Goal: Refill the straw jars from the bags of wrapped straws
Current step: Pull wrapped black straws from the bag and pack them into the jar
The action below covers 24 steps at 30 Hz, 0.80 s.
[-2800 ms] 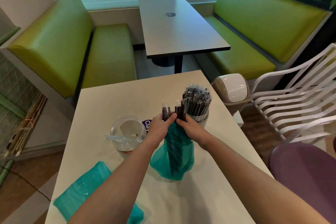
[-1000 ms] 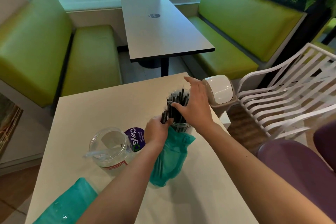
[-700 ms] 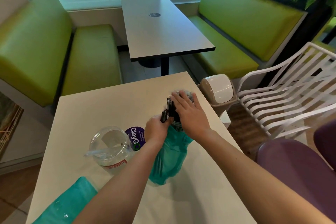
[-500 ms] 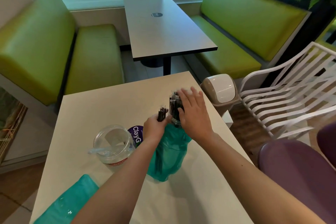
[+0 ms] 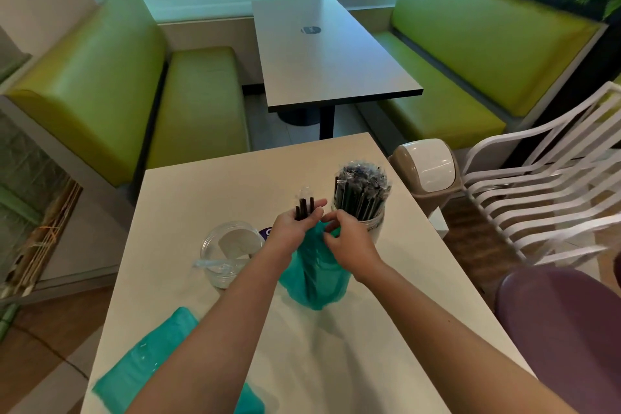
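A teal plastic bag (image 5: 314, 276) stands upright in the middle of the cream table (image 5: 420, 296). My left hand (image 5: 292, 228) grips its top, and a few black wrapped straws (image 5: 304, 207) stick up from my fingers. My right hand (image 5: 347, 240) pinches the bag's right rim. Just behind my right hand stands a clear jar (image 5: 373, 223) packed with black wrapped straws (image 5: 363, 190). To the left sits a second clear jar (image 5: 230, 254), nearly empty, with one clear-wrapped straw across its mouth.
Another teal bag (image 5: 148, 370) lies flat at the table's near left. A purple round sticker (image 5: 265, 232) shows between the empty jar and my left hand. A beige swing-lid bin (image 5: 426, 171), white chair (image 5: 544, 198) and purple seat (image 5: 564, 329) stand on the right.
My right hand has come off the top of the full jar, where it pressed the straws down, and has moved back to the bag's rim. My left hand kept holding the bag top.
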Available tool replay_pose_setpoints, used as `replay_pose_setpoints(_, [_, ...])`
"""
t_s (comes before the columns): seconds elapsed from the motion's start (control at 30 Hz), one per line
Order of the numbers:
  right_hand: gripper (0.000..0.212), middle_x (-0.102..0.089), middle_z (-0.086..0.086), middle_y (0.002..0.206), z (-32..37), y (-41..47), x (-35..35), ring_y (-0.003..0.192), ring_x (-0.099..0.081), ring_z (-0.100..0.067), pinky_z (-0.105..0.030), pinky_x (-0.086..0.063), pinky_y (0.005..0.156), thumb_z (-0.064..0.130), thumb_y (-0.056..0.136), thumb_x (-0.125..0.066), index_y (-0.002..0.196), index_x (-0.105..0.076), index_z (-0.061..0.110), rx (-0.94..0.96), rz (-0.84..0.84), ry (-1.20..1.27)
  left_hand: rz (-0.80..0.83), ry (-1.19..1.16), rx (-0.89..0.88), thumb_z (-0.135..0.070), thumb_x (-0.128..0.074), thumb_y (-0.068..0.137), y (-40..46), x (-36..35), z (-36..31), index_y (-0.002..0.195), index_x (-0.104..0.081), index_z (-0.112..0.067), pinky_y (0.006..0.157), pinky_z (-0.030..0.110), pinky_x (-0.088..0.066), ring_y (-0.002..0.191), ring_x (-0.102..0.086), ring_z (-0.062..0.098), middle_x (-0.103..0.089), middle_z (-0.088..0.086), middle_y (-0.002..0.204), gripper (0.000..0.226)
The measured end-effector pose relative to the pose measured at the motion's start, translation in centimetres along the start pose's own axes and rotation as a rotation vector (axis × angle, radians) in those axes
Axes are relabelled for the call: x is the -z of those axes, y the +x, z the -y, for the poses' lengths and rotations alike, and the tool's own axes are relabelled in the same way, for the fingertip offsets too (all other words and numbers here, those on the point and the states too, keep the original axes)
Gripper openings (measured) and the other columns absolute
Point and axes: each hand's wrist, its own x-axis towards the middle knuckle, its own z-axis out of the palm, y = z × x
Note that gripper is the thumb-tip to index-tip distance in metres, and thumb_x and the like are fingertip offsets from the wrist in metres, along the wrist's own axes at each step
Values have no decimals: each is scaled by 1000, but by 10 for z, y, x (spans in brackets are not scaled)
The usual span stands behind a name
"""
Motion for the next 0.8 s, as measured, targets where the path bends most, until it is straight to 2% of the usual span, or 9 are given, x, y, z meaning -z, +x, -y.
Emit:
replay_pose_setpoints(0.1, [36,-62,-2,109,2,3,-6,100,-59,-17,-32,-52,89,13,83,-70,117,-59,13,-3,121,-16,-12,-60,20,-18,-62,94,0,1,2,121,-69,-18,103,36,-47,117,-61,22,-70,7,117,27])
replay_pose_setpoints(0.2, [42,-59,-5,112,2,4,-15,103,-59,-19,-33,-51,90,16,81,-71,121,-59,13,41,118,-53,-5,-95,63,-17,-63,94,1,-1,5,121,-69,-16,103,36,-47,116,-62,24,-69,10,118,28])
replay_pose_setpoints(0.27, [41,-59,-5,113,2,5,-17,101,-58,-18,-32,-50,88,17,85,-66,125,-58,17,65,82,-54,7,-131,105,-17,-66,92,1,-1,5,121,-69,-15,106,41,-46,115,-63,24,-70,11,117,29])
replay_pose_setpoints(0.37, [27,-63,-4,110,1,8,-14,101,-59,-18,-30,-47,84,16,94,-56,121,-60,16,57,51,-19,52,-187,163,-18,-70,88,-3,0,1,120,-68,-10,102,43,-48,110,-65,29,-71,15,114,33])
replay_pose_setpoints(0.5, [23,-66,-2,108,-2,11,-7,101,-60,-20,-35,-48,86,23,99,-52,118,-60,14,-36,48,73,100,-229,148,-22,-69,89,-5,5,5,121,-66,-15,100,44,-50,110,-66,28,-71,12,116,33])
replay_pose_setpoints(0.6, [20,-67,-6,98,0,16,1,95,-62,-22,-36,-49,80,28,100,-51,105,-57,10,-84,2,83,-67,65,-2,-25,-61,96,-5,2,8,111,-69,-29,94,37,-53,105,-66,19,-70,4,115,18])
replay_pose_setpoints(0.67, [18,-69,-6,94,4,16,8,91,-63,-18,-33,-49,75,27,101,-50,103,-55,10,-81,-9,155,-181,251,-114,-24,-54,100,-3,-4,6,109,-68,-29,87,28,-52,99,-64,14,-70,2,108,18])
replay_pose_setpoints(0.73, [16,-70,-3,89,11,16,18,87,-65,-15,-29,-49,73,26,101,-48,103,-55,12,-33,-38,192,-212,393,-182,-25,-50,101,3,-8,4,112,-67,-25,75,23,-49,90,-63,11,-69,-1,99,20])
replay_pose_setpoints(0.8, [14,-70,0,85,19,18,33,84,-66,-14,-30,-52,75,27,101,-48,104,-55,15,35,-99,197,-206,533,-199,-28,-52,101,8,-14,0,115,-66,-24,70,26,-50,83,-63,9,-67,-6,90,21])
